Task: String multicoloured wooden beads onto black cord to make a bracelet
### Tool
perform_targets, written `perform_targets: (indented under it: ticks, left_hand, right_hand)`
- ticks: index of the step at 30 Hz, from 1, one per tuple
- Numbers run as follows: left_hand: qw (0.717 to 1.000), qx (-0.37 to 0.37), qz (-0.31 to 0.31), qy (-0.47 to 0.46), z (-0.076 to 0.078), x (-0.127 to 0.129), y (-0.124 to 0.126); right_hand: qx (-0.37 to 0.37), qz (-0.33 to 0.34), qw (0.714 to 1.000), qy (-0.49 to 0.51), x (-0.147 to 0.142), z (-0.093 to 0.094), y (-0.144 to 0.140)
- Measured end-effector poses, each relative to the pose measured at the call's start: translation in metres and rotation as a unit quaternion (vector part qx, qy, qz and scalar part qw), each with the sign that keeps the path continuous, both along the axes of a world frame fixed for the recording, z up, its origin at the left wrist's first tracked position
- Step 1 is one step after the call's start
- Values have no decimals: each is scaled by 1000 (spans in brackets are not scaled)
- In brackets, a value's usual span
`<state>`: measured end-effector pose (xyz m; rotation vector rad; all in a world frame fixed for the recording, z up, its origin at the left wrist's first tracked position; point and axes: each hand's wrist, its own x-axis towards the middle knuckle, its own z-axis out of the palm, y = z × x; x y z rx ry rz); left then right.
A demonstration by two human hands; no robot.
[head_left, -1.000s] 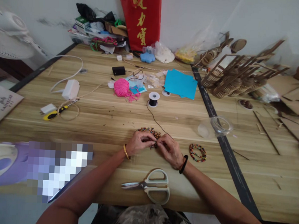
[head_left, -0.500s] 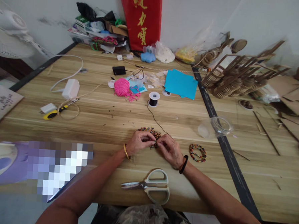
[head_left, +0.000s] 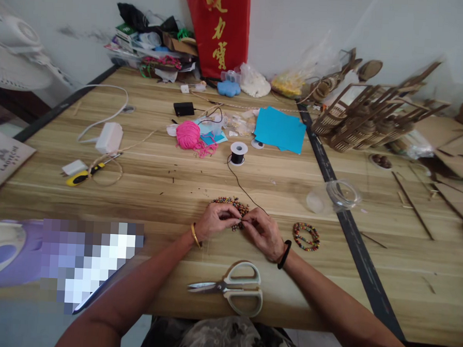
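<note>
My left hand and my right hand meet fingertip to fingertip over a pile of small multicoloured beads on the wooden table. Both pinch a thin black thread with beads strung on it. The thread runs back to a white spool of black thread. A finished bead bracelet lies just right of my right hand. White-handled scissors lie shut near the front edge, below my hands.
A pink yarn ball and blue paper sheets lie behind the spool. A clear plastic lid sits at the right. Wooden model parts crowd the right table. A white charger with cable and yellow cutter lie left.
</note>
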<state>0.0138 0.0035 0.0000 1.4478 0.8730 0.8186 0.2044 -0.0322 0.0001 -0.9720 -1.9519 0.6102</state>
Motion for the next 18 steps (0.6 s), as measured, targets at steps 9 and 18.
perform_targets:
  ticks: [9,18]
  left_hand:
    - [1000,16,2,9,2,0,0]
    - [1000,21,0,19,3,-1,0]
  right_hand:
    - [-11,-12,1000,1,0,-1,-1]
    - [-14,-1,1000,-10,0,4,-1]
